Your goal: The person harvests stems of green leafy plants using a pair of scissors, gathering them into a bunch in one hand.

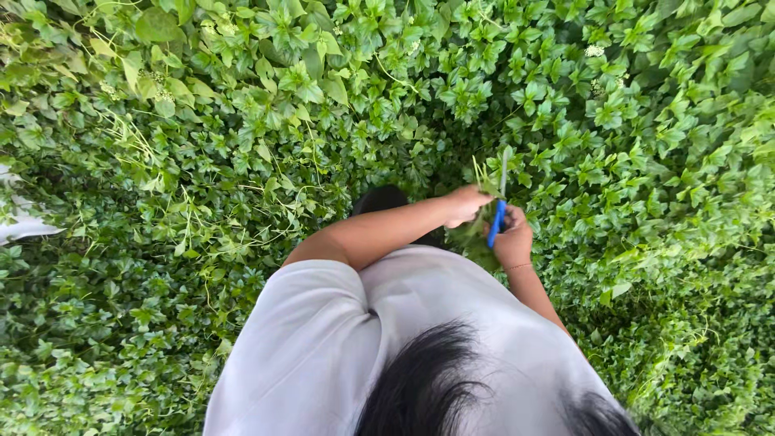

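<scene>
I look down over dark hair and a white shirt [323, 339] at a dense bed of leafy green plants [242, 145]. My left hand [466, 203] reaches across and is closed around a small bunch of green stems [483, 173]. Just to its right, my right hand [513, 241] grips a blue-handled cutting tool [497, 222]. Its thin grey blade points up beside the stems. Both hands are close together, almost touching, low among the leaves.
Green plants fill the whole view on every side. A dark rounded thing [383, 198], perhaps a shoe, shows between the leaves under my left forearm. A white object [20, 228] lies at the left edge.
</scene>
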